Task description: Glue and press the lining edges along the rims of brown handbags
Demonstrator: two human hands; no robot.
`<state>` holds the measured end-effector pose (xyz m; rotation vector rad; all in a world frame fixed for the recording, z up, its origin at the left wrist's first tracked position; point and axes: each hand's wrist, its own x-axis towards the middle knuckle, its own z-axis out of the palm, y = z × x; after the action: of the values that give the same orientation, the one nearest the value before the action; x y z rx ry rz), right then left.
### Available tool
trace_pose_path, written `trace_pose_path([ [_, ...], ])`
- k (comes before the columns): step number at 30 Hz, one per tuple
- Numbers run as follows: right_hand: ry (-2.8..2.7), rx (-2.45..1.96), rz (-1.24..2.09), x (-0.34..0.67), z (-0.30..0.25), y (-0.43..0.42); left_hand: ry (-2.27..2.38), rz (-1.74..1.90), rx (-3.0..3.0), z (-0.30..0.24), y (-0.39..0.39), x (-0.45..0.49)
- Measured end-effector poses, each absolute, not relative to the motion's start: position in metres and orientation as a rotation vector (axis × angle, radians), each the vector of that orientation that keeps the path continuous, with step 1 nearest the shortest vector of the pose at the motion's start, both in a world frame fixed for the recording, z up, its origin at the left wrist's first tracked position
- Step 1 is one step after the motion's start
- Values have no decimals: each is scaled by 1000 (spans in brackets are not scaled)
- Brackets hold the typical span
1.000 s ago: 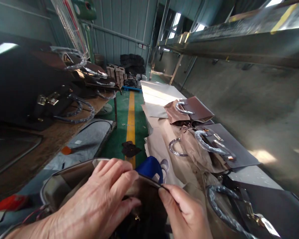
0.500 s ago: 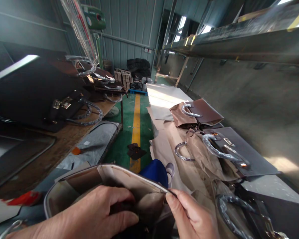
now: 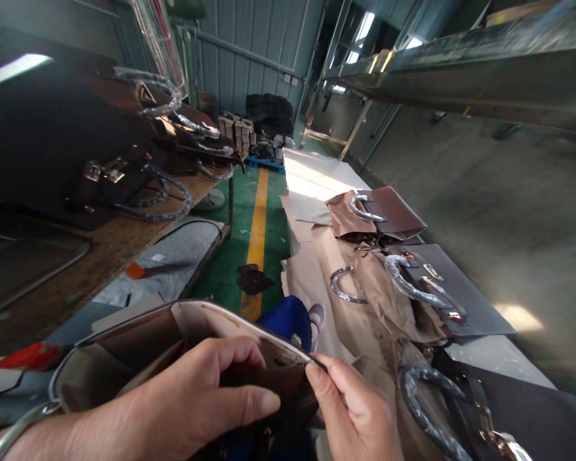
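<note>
Head view: open-topped bag sits at bottom centre, past the right edge of the left-side surface, mouth up, pale lining showing. Right hand has a narrow grip, thumb and fingers pinching the bag's rim at its right end. Left hand is at the bag's mouth, thumb and index apart; other fingers hidden, can't tell if that grip holds anything. Blue fabric and a shoe show just beyond the rim.

Black bag with gold clasp lies on the surface, its plastic-wrapped handles near the right edge; more wrapped handles toward the far right corner. Orange item is below the surface's right edge, red item at lower left.

To the right, three bags run along brown paper: brown bag farthest, grey bag in the middle, dark bag nearest. Dark scrap lies on the green floor, across the yellow stripe.
</note>
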<state>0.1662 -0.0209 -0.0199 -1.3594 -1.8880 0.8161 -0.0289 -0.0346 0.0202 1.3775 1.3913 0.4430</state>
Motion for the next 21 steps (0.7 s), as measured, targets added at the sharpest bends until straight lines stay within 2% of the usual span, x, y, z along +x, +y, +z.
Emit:
trace_pose_path([
  [3, -1923, -1330, 835, 166, -20, -20, 1375, 369, 1330, 24, -32, -25],
  [5, -1944, -1314, 849, 168, -19, -19, 1403, 392, 1518, 25, -30, -24],
  [10, -2022, -1291, 919, 174, -16, -18, 1447, 883, 2266, 5, -25, -24],
  [14, -2083, -1305, 936, 176, -13, -16, 1559, 1115, 2364, -13, -20, -25],
  [21, -2024, -1420, 1076, 171, -4, -7, 1376, 743, 2409, -7, -14, -31],
])
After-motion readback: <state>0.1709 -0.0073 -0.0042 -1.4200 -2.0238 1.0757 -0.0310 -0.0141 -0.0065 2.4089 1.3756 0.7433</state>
